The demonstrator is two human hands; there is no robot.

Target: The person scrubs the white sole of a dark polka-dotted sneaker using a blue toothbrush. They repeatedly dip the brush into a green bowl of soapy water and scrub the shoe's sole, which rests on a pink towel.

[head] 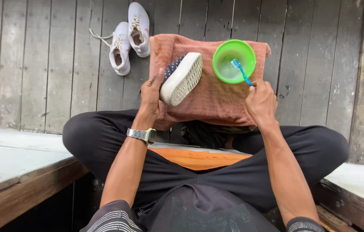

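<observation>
Two hands are busy. One, the left hand (151, 95), grips a dark shoe (182, 77) with a white sole, tipped on its side. Its fingers are closed on the shoe. Under it lies a pink towel (216, 101). Just past the right hand (260, 104) sits a green bowl (234, 61). That hand is shut on a blue toothbrush (241, 71) dipped in the bowl.

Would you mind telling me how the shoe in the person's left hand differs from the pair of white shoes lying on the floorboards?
The held shoe has a dark dotted upper; the white shoes are pale all over. The held shoe is tipped on its side, sole toward the camera, gripped by the left hand over the reddish towel; the white shoes rest sole-down on the boards, untouched, openings up, laces loose. Both have light soles.
</observation>
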